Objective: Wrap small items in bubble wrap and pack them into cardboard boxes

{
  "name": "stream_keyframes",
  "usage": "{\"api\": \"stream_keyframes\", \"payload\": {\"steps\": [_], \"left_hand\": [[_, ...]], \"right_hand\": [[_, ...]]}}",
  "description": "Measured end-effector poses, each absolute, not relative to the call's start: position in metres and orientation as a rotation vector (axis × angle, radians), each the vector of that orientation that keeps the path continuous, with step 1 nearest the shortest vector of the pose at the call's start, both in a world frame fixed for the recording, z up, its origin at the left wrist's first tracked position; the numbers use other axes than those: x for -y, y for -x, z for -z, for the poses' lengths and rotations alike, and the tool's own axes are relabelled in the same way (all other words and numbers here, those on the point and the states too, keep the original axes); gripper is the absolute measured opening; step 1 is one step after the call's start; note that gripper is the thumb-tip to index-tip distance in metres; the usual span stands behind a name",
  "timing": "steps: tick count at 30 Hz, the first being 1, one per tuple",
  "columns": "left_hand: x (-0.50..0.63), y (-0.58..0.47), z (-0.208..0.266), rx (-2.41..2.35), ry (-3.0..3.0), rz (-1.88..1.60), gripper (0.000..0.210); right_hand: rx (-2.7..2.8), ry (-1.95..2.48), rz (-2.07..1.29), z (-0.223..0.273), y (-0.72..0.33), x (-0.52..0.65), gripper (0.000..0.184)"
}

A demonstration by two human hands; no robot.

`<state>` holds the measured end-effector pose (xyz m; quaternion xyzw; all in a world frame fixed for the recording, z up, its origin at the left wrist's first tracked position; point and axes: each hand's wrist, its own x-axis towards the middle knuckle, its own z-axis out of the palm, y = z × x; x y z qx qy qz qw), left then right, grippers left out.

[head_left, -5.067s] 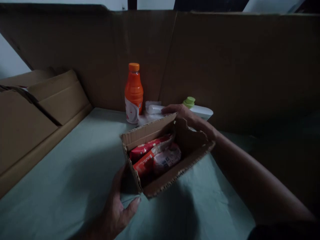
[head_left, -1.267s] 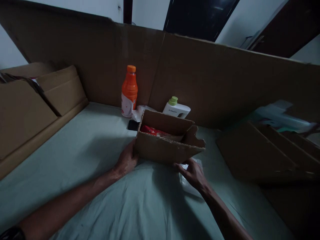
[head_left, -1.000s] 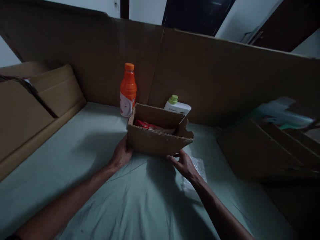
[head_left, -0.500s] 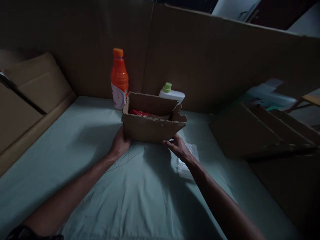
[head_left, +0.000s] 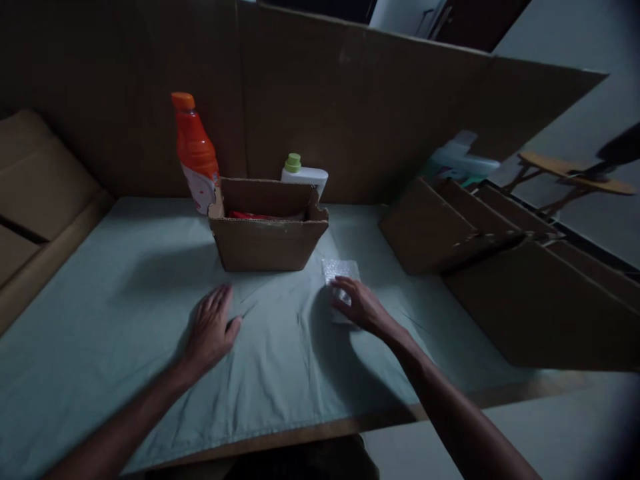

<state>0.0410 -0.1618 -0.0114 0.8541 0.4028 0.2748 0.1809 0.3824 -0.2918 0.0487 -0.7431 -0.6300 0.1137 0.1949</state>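
An open cardboard box (head_left: 263, 245) stands on the pale green cloth (head_left: 165, 257), with a red packet (head_left: 250, 215) showing inside it. In front of the box my left hand (head_left: 209, 330) rests on the cloth, holding nothing, its thumb apart from the fingers. My right hand (head_left: 363, 305) is over a piece of bubble wrap (head_left: 341, 269), fingers curved and apart. Whether its fingertips touch the wrap I cannot tell. The hand hides part of the wrap.
Behind the box stand an orange bottle (head_left: 196, 157) and a white bottle with a green cap (head_left: 305, 176). Larger cardboard boxes (head_left: 425, 230) line the right side, one holding a teal bottle (head_left: 463, 162). A cardboard wall (head_left: 350, 113) closes the back; more cardboard (head_left: 35, 173) is at left.
Both hands have let go of the cardboard box, which sits on the cloth. My left hand has drawn back toward me; my right hand has moved over the bubble wrap. The view has turned right.
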Motion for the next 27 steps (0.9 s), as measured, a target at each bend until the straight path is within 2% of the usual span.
{"api": "stream_keyframes", "payload": {"steps": [4, 10, 14, 17, 21, 27], "left_hand": [[0.223, -0.014, 0.012, -0.896, -2.715, -0.65, 0.045], [0.266, 0.001, 0.015, -0.822, -2.723, -0.75, 0.041], [0.275, -0.004, 0.016, -0.909, -2.567, -0.813, 0.034], [0.276, -0.012, 0.006, -0.994, -2.314, -0.844, 0.036], [0.269, -0.022, -0.011, -1.043, -1.96, -0.81, 0.045], [0.247, -0.046, -0.017, -1.116, -2.012, -0.77, 0.046]], "right_hand": [[1.866, 1.977, -0.349, -0.048, -0.353, 0.354, 0.035], [1.838, 2.06, -0.234, -0.053, -0.349, 0.392, 0.052], [1.742, 2.193, -0.219, -0.046, -0.353, 0.385, 0.035], [1.724, 2.096, -0.218, -0.041, -0.328, 0.371, 0.026], [1.957, 1.797, -0.329, -0.037, -0.277, 0.363, 0.03], [2.112, 1.636, -0.435, -0.041, -0.253, 0.383, 0.033]]}}
